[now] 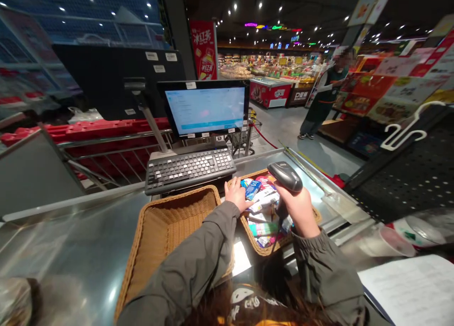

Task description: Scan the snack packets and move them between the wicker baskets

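My right hand (300,207) is closed round the grip of a dark handheld barcode scanner (284,174), held over a wicker basket (315,215) full of small packaged goods. My left hand (237,194) reaches into that basket and pinches a small blue packet (252,189) at its far end. Several more packets (262,217) lie below both hands. An empty wicker basket (166,231) stands just to the left on the steel checkout counter (81,250).
A black keyboard (189,169) and a lit register screen (205,109) stand behind the baskets. Papers (411,288) lie at the right front. A black pegboard rack (414,174) rises on the right. A person (321,99) stands in the aisle beyond.
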`<state>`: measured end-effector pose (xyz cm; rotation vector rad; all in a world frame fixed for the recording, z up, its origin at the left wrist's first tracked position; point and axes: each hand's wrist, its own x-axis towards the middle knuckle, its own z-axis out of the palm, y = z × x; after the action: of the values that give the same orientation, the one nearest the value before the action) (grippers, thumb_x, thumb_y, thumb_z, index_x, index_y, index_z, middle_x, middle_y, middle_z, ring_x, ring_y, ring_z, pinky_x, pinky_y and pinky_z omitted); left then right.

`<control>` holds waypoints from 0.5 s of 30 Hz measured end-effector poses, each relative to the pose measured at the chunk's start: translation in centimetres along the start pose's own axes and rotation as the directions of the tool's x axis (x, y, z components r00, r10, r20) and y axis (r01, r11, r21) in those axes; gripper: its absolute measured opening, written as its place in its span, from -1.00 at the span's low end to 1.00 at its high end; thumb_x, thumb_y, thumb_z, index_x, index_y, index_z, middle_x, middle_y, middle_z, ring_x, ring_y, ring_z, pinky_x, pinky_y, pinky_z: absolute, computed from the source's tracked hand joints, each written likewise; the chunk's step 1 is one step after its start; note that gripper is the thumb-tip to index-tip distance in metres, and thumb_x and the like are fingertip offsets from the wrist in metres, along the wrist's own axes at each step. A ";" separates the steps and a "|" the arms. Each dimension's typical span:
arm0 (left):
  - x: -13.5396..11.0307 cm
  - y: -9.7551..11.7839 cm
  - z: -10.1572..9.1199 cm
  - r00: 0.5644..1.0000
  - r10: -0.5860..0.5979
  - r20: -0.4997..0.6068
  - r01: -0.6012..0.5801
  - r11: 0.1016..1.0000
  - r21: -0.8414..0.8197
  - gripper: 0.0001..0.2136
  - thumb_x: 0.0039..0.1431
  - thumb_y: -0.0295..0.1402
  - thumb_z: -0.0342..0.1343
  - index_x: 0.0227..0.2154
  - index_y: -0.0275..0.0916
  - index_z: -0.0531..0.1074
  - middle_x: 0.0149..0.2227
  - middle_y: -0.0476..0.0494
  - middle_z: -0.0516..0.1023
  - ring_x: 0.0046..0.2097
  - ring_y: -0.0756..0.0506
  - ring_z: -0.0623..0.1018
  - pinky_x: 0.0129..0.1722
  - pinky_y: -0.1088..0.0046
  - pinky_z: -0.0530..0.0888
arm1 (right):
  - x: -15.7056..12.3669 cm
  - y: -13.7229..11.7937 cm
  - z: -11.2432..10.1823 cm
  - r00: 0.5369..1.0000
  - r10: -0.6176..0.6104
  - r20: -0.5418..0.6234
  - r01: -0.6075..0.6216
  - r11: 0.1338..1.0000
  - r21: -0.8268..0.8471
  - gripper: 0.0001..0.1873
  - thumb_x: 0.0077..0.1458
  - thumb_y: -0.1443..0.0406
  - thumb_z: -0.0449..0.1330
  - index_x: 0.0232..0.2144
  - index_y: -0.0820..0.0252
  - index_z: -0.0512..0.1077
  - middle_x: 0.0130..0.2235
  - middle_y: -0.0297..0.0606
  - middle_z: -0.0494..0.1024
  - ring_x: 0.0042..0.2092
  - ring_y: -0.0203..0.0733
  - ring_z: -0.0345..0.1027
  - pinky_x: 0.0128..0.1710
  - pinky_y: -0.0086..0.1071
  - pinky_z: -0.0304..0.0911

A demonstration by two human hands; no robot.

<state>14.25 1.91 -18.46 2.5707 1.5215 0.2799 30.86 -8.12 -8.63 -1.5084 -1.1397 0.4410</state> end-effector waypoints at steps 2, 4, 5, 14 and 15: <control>0.7 -0.1 0.4 1.000 0.022 -0.003 -0.022 1.000 0.002 -0.52 0.04 0.08 0.16 -0.21 -0.26 0.55 0.35 -0.39 0.14 0.39 -0.40 0.06 0.29 -0.28 -0.04 | 0.3 0.4 -0.5 1.000 0.004 0.007 -0.004 1.000 -0.016 -0.55 -0.10 0.04 0.30 -0.25 0.26 0.56 -0.25 -0.11 0.66 -0.22 0.02 0.50 -0.10 -0.10 0.37; 1.3 -0.3 0.8 0.999 0.044 -0.002 -0.044 0.999 -0.019 -0.55 0.03 0.06 0.19 -0.24 -0.25 0.57 0.34 -0.36 0.18 0.38 -0.40 0.07 0.28 -0.30 -0.04 | 0.5 0.9 -0.9 1.000 0.005 0.012 -0.004 1.000 -0.031 -0.58 -0.11 0.05 0.30 -0.28 0.25 0.56 -0.28 -0.11 0.66 -0.22 0.03 0.50 -0.10 -0.10 0.38; 1.5 -0.4 0.9 0.999 0.049 -0.003 -0.050 0.998 -0.037 -0.58 0.02 0.04 0.20 -0.27 -0.24 0.58 0.33 -0.33 0.21 0.37 -0.41 0.09 0.28 -0.30 -0.03 | 0.6 1.1 -1.0 1.000 0.005 0.014 -0.004 0.999 -0.037 -0.58 -0.11 0.05 0.30 -0.28 0.24 0.55 -0.27 -0.11 0.66 -0.21 0.03 0.50 -0.10 -0.09 0.38; 1.2 -1.4 -1.5 0.959 0.036 -0.282 -0.069 0.992 -0.110 -0.89 0.08 -0.31 0.19 -0.48 -0.17 0.56 0.29 -0.12 0.31 0.35 -0.36 0.18 0.26 -0.33 0.00 | 1.4 1.1 -1.0 0.991 -0.086 0.104 0.096 0.991 -0.092 -0.67 -0.13 0.15 0.26 -0.27 0.16 0.53 -0.22 -0.12 0.63 -0.17 0.08 0.49 -0.08 -0.09 0.37; 0.9 -1.6 -2.4 0.942 0.073 -0.327 -0.104 0.991 -0.079 -0.90 0.10 -0.31 0.19 -0.46 -0.16 0.56 0.30 -0.12 0.30 0.36 -0.35 0.16 0.26 -0.34 -0.02 | 1.4 0.8 -0.8 0.987 -0.102 0.121 0.113 0.989 -0.093 -0.68 -0.13 0.16 0.26 -0.28 0.15 0.53 -0.22 -0.12 0.62 -0.16 0.08 0.49 -0.07 -0.09 0.36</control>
<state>12.74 3.52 -16.37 2.6172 1.4452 0.8021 32.46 -7.35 -8.69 -1.5140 -1.3445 0.4071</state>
